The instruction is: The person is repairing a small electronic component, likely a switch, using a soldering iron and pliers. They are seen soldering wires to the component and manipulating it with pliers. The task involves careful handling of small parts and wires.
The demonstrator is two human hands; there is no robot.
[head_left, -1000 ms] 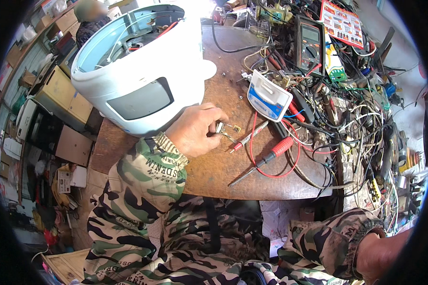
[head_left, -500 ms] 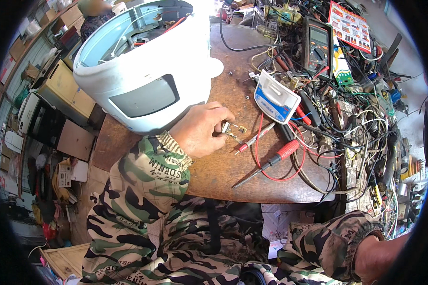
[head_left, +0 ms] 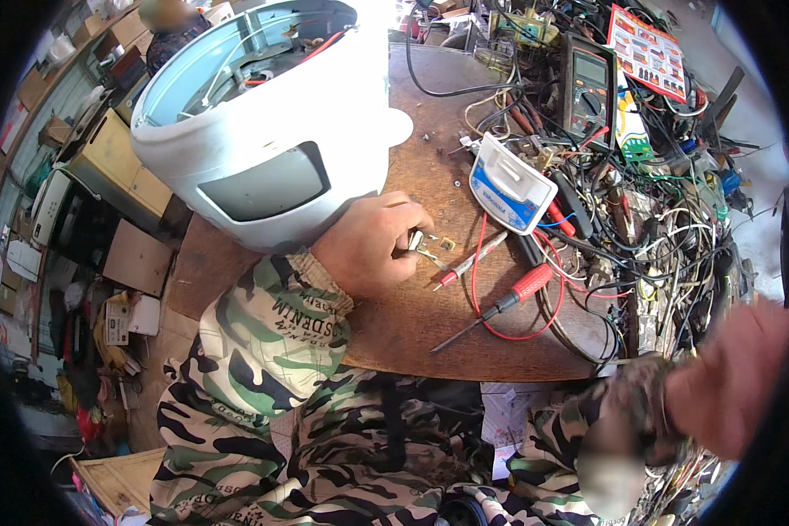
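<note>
My left hand (head_left: 373,245) rests on the brown wooden table (head_left: 430,333), fingers closed around a small metal part (head_left: 416,241) at its fingertips. A tiny square piece (head_left: 447,244) lies just beside it. A large white appliance shell (head_left: 272,131) lies on its side right behind that hand. A red-handled screwdriver (head_left: 500,302) and a thin red-tipped probe (head_left: 469,263) lie to the right of the hand. My right hand (head_left: 732,377) is blurred at the right rim, raised off the table; what it holds is unclear.
A white and blue box (head_left: 510,182) and a dark multimeter (head_left: 587,83) sit among a thick tangle of wires (head_left: 666,228) filling the table's right side. Cardboard boxes (head_left: 131,254) and clutter lie on the floor to the left.
My right hand has risen from the lower right corner to the right rim. My left hand stays at the small metal part.
</note>
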